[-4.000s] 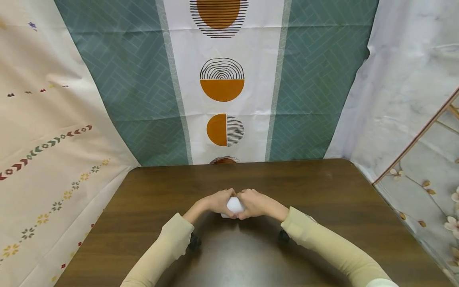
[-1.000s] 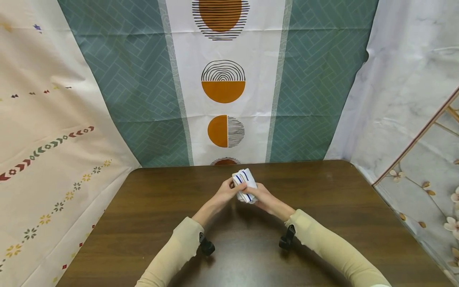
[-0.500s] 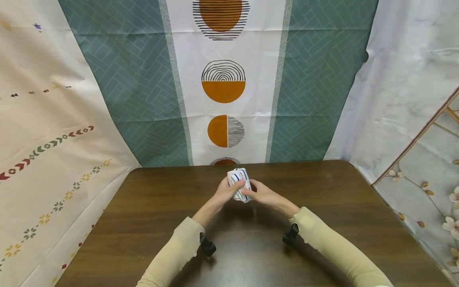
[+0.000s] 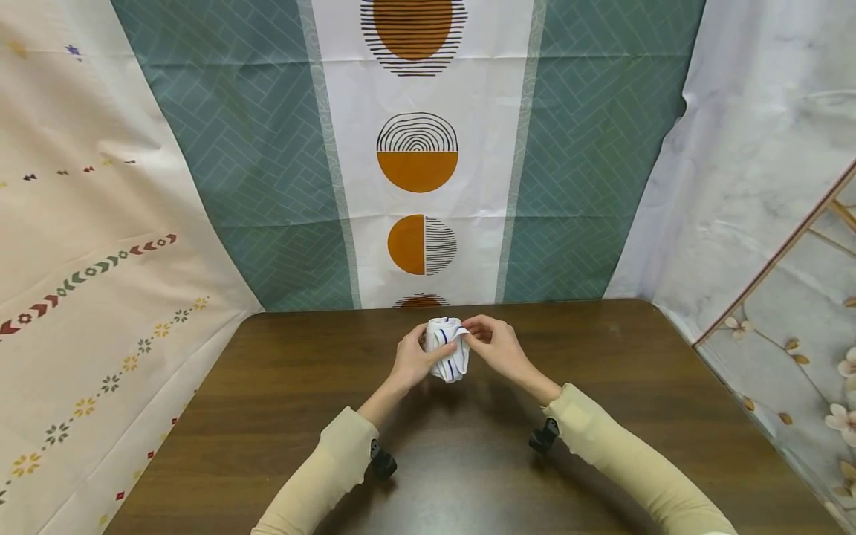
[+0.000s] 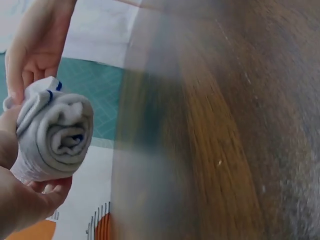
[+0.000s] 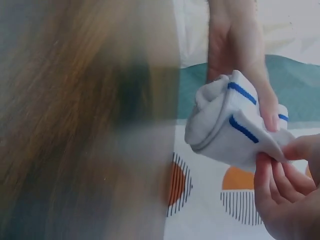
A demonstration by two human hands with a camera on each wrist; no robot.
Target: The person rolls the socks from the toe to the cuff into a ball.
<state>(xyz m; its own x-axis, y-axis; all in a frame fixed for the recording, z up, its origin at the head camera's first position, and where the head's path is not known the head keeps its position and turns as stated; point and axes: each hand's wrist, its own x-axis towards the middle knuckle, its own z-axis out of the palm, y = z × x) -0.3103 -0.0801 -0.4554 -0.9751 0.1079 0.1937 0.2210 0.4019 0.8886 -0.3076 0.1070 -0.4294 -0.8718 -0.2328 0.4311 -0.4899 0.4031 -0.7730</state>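
Observation:
A rolled-up pair of white socks [image 4: 451,368] with blue stripes is held above the table in the head view. My left hand [image 4: 409,360] grips the roll from the left, thumb across its front. At the upper right, my right hand [image 4: 500,348] pinches a cuff edge between thumb and fingers. In the right wrist view that cuff of the socks [image 6: 220,132] stands off the roll, drawn toward my right hand [image 6: 292,192]. The spiral end of the socks [image 5: 62,137] faces the left wrist camera; parts of the left fingers are hidden behind the roll.
A dark brown wooden table [image 4: 301,357] lies beneath both hands. Behind it hangs a green and white cloth [image 4: 428,200] with orange circles. A cream patterned cloth [image 4: 100,312] borders the left side, a marbled floral one [image 4: 756,245] the right. A black wrist camera [image 4: 383,462] sits under each forearm.
Four seconds ago both hands wrapped the socks lower down. The roll has since been raised and turned. In the last half second my right hand moved up and took the cuff edge, pulling it outward.

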